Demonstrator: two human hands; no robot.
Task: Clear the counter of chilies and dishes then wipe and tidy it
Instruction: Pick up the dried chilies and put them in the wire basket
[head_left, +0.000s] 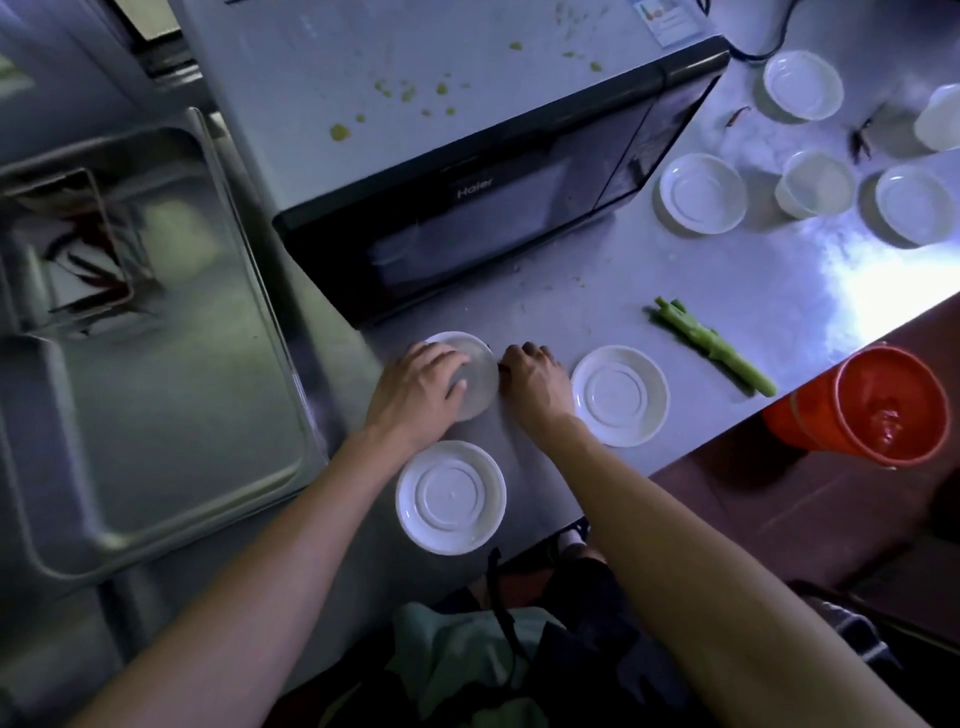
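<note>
A person's left hand (415, 384) is gripping a saucer (470, 374) before the microwave (467, 208) while the right hand (530, 379) is pinching something dark beside it, risking a slip off the counter (727, 270).

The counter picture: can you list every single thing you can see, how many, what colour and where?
small dishes: eight, white; three near the front edge, five at the far right
microwave: one, black front, at the back of the counter
green stalk: one, lying on the counter right of the near dishes
chilies: two small dark red ones among the far dishes
sink: one, steel, left of the counter, with a container of red chilies at its back
bucket: one, orange, below the counter edge at right
left hand: one, grips the rearmost near dish
right hand: one, fingers curled, beside that dish; a dark bit shows at the fingertips
</note>
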